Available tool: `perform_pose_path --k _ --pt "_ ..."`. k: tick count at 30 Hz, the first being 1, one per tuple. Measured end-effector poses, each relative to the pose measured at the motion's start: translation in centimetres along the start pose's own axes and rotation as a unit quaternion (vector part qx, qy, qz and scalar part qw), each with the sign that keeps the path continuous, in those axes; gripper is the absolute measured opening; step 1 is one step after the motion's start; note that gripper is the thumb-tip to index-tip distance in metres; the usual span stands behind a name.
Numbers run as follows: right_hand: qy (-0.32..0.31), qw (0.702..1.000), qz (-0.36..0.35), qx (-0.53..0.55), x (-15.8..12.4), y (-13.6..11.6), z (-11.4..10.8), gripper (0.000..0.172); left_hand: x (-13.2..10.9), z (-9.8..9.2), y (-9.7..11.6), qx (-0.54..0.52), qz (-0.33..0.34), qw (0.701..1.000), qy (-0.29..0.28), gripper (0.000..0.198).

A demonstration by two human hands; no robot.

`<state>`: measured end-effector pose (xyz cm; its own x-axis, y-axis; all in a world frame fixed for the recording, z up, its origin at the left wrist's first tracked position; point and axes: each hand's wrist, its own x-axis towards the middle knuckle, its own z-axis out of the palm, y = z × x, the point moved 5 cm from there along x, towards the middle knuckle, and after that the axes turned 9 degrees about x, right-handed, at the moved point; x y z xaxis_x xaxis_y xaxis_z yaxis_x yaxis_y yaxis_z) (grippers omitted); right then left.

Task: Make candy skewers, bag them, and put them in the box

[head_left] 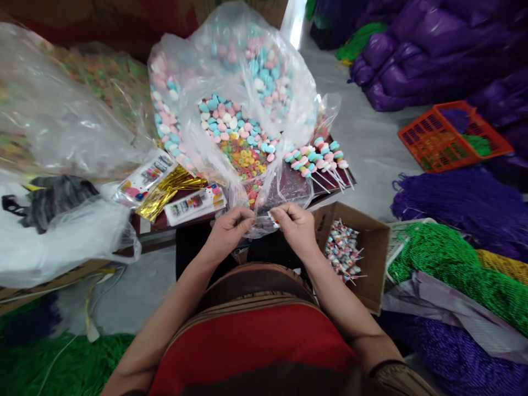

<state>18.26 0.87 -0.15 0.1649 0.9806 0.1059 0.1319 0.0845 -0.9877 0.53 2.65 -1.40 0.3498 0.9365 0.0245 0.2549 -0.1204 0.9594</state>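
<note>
My left hand [228,230] and my right hand [295,225] are held close together above my lap, both pinched on a small clear candy packet [266,221] with a printed label at its right end. Just beyond them a big clear plastic bag [231,88] lies open, full of pink, blue and white candies [231,124] and coloured ring sweets [244,158]. Several candy skewers [317,157] lie in a row on the dark low table [330,184] behind my right hand.
A cardboard box [371,247] of wrapped skewers stands right of my knee. Gold twist ties [171,190] and printed label cards [193,204] lie left. Another clear bag [49,110], an orange crate [451,137], purple bags [433,49] and green and purple tinsel [454,264] surround me.
</note>
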Motion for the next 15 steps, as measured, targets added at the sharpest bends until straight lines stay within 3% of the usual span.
perform_pose_path --k 3,5,7,9,12,15 --pt "-0.002 0.998 -0.031 -0.052 0.3 -0.3 -0.1 0.060 0.2 -0.5 0.8 0.038 0.082 0.995 0.042 0.023" --pt "-0.026 0.996 -0.043 -0.075 1.1 -0.5 -0.8 0.064 0.3 -0.9 1.0 0.071 0.110 0.989 0.069 0.021" --pt "-0.025 0.994 -0.049 -0.093 2.5 -0.8 -2.6 0.057 0.2 -1.5 0.7 0.092 0.116 0.983 0.104 0.020" --pt "0.021 0.989 -0.058 -0.135 4.4 -1.0 -5.4 0.042 0.1 -2.2 0.1 0.090 0.103 0.981 0.138 0.019" --pt "0.076 0.948 -0.054 -0.306 7.3 -0.9 -9.2 0.029 0.0 -2.8 -0.9 0.049 0.080 0.982 0.165 0.018" --pt "0.019 0.880 0.011 -0.474 9.1 0.7 -10.3 0.029 -0.1 -3.0 -1.8 -0.007 0.058 0.981 0.184 0.016"
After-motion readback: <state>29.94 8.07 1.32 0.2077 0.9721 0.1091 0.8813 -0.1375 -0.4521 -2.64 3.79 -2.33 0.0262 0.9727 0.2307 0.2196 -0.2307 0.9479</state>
